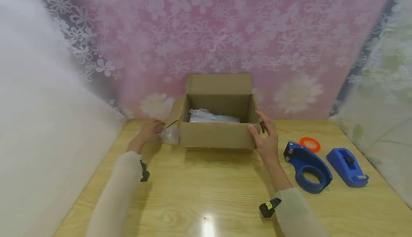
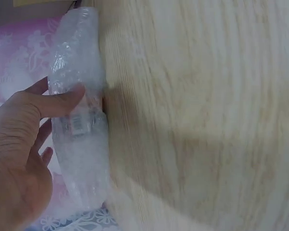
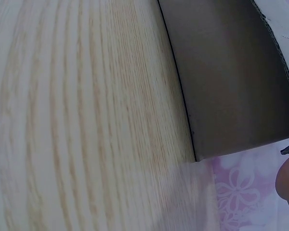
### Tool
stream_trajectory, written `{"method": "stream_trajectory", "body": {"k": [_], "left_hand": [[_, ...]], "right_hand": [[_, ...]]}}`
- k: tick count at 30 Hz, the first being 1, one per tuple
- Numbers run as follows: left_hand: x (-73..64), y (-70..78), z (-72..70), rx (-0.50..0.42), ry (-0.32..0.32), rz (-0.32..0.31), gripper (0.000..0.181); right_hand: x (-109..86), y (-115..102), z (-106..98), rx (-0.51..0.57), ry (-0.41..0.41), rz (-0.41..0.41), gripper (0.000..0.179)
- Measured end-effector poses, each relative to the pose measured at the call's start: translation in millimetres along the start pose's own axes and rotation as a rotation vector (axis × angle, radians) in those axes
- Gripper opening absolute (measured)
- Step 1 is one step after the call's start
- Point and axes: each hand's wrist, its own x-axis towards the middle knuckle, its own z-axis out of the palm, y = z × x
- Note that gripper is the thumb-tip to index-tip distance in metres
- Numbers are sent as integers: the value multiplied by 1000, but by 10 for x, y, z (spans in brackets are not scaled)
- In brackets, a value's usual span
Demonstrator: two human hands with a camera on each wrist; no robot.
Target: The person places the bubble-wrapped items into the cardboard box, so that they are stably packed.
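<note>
A brown cardboard box [image 1: 217, 136] stands with its top flaps up, one folded out at the left. Inside lies white, plastic-wrapped stuff [image 1: 212, 117]. My left hand [image 1: 148, 131] is left of the box and holds a bubble-wrapped bundle [image 2: 79, 154], thumb across its front and fingers behind; a label shows faintly through the wrap. The same bundle [image 1: 170, 135] sits beside the box's left side in the head view. My right hand [image 1: 268, 141] grips the box's front right corner, thumb at the front wall and fingers along the right side.
On the right of the wooden table [image 1: 199, 190] lie a blue tape gun [image 1: 305, 167], an orange-red tape roll [image 1: 317, 144] and a blue tape dispenser [image 1: 347, 167]. A pink flowered curtain [image 1: 219, 33] hangs behind the box, with pale walls on both sides.
</note>
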Motion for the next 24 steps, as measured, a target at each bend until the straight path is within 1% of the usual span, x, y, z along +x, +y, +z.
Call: {"method": "stream_trajectory", "body": {"k": [4, 6, 7, 10, 13, 14, 17, 20, 22, 24], "left_hand": [[-133, -76, -63, 18, 42, 52, 60], [-204, -116, -102, 10, 52, 62, 59], [-240, -135, -124, -6, 52, 56, 59], [-348, -170, -214, -85, 29, 12, 59], [-436, -177, -336, -180, 11, -50, 62], [-454, -181, -377, -177, 23, -65, 63], [-479, -178, -514, -147, 57, -78, 65], [-458, -131, -672, -134, 95, -94, 64], [-431, -61, -783, -158, 115, -99, 63], [-390, 35, -881, -196, 161, -115, 63]], "right_hand": [[17, -14, 77, -14, -29, -6, 49], [21, -29, 112, -11, -33, 1, 49], [20, -37, 127, -11, -36, 4, 50], [16, -66, 161, -16, -40, 13, 49], [17, -90, 169, -27, -39, 11, 49], [17, -96, 166, -28, -37, 10, 49], [6, -107, 134, -32, -27, 10, 49], [-14, -103, 83, -39, -21, 16, 49], [-22, -85, 43, -43, -13, 19, 49], [-33, -68, 0, -44, -10, 29, 49]]}}
